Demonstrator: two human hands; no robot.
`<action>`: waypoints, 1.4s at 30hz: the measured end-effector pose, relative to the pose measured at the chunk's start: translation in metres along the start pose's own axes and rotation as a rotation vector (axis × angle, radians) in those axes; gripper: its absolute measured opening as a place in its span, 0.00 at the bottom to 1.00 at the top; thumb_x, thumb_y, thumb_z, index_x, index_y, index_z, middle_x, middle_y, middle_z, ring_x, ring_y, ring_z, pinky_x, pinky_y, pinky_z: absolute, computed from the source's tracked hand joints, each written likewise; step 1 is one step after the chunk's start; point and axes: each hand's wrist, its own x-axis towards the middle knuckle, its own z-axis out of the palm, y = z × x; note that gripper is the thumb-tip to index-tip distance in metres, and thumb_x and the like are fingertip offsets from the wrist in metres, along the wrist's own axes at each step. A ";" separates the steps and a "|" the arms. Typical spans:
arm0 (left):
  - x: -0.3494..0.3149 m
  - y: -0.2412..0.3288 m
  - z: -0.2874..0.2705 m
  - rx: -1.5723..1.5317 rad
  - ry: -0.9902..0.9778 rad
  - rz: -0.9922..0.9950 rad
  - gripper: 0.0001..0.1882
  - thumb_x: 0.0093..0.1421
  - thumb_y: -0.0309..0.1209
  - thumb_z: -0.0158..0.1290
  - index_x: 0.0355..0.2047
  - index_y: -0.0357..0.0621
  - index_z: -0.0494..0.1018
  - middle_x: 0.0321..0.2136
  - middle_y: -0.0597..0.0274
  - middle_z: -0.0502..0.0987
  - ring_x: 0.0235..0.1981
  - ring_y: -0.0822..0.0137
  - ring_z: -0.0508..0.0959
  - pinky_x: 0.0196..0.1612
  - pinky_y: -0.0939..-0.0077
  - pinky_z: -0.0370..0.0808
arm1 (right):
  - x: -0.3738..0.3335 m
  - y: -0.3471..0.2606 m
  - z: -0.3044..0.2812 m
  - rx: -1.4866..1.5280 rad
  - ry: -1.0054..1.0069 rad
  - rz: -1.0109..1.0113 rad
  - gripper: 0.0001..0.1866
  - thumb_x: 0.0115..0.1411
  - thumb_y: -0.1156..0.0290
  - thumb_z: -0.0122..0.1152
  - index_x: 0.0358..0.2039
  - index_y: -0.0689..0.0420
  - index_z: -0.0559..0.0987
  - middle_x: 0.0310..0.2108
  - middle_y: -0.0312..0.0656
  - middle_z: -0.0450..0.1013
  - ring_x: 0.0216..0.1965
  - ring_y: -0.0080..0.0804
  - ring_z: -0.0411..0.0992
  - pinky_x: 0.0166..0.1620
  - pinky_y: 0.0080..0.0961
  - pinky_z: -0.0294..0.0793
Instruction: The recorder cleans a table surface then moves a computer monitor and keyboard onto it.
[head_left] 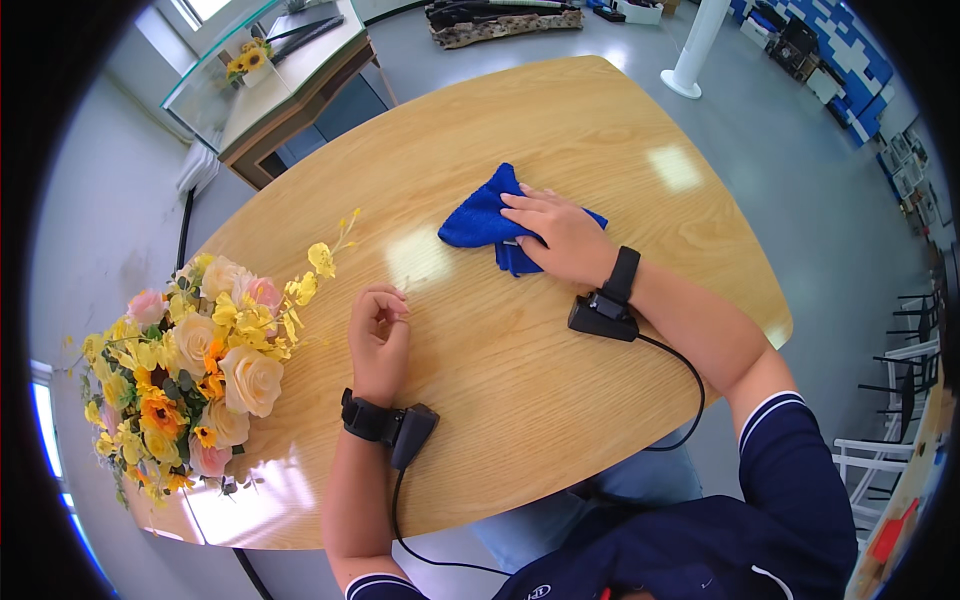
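Observation:
My right hand (pixel 567 238) lies flat on a blue cloth (pixel 478 216), its fingers stretched out over the fabric. The cloth is bunched and partly folded on the wooden table (pixel 490 390). One pointed corner sticks out to the left of the fingers, and a small fold shows below the thumb. Part of the cloth is hidden under the palm. Resting on the table to the left and nearer to me, my left hand (pixel 380 338) has its fingers curled in, with nothing visible in them. Each wrist wears a black strap with a black box and a cable.
A bouquet of yellow, cream and pink flowers (pixel 195 375) stands at the table's left side, one sprig reaching toward my left hand. Beyond the far left edge is a desk (pixel 290 90) with a glass panel. A white pole (pixel 695 50) and white chairs (pixel 880 455) stand farther off.

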 end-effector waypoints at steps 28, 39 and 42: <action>-0.001 -0.003 -0.001 0.010 -0.011 -0.004 0.13 0.43 0.13 0.37 0.28 0.43 0.62 0.33 0.65 0.62 0.30 0.77 0.61 0.33 0.87 0.60 | 0.000 0.000 0.002 -0.004 -0.024 0.009 0.17 0.51 0.72 0.49 0.42 0.61 0.72 0.52 0.44 0.63 0.56 0.40 0.56 0.57 0.36 0.55; 0.001 0.003 0.000 0.059 0.018 0.027 0.14 0.43 0.12 0.37 0.28 0.43 0.62 0.32 0.65 0.63 0.30 0.77 0.61 0.33 0.87 0.60 | 0.001 0.000 0.000 -0.007 -0.004 -0.012 0.16 0.50 0.72 0.51 0.41 0.61 0.73 0.50 0.44 0.64 0.55 0.41 0.57 0.56 0.36 0.56; 0.000 -0.002 -0.001 0.008 -0.001 -0.021 0.13 0.43 0.12 0.37 0.28 0.43 0.61 0.33 0.64 0.63 0.31 0.77 0.61 0.34 0.86 0.60 | 0.001 -0.001 0.001 -0.029 -0.014 -0.004 0.16 0.50 0.72 0.51 0.41 0.61 0.73 0.51 0.45 0.64 0.56 0.42 0.57 0.56 0.36 0.56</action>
